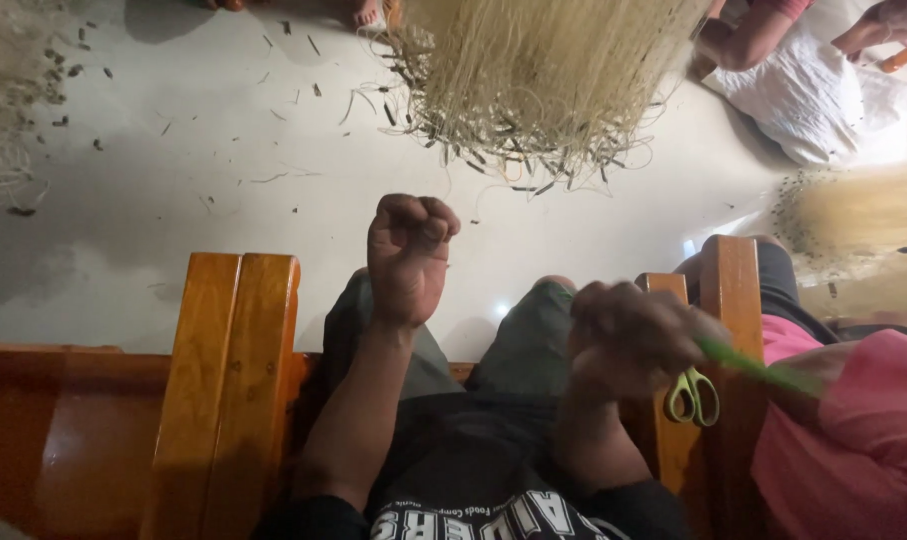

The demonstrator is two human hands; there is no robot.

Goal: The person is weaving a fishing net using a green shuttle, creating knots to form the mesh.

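Observation:
My left hand (409, 255) is raised over my left knee, fingers curled into a fist; whether a thin strand runs through it I cannot tell. My right hand (634, 335) is blurred over my right knee and grips a green leaf strip (759, 367) that reaches to the right. Green-handled scissors (692, 395) hang at that hand. A big bundle of pale thin sticks (544, 70) fans out on the floor ahead of my knees, its tips spread toward me.
I sit on an orange-brown wooden bench (229, 380) with a raised arm on my left. A person in pink (844, 440) sits close on my right. Another person's arms (764, 35) and a white sack (814, 95) are far right. Leaf scraps litter the pale floor (194, 150).

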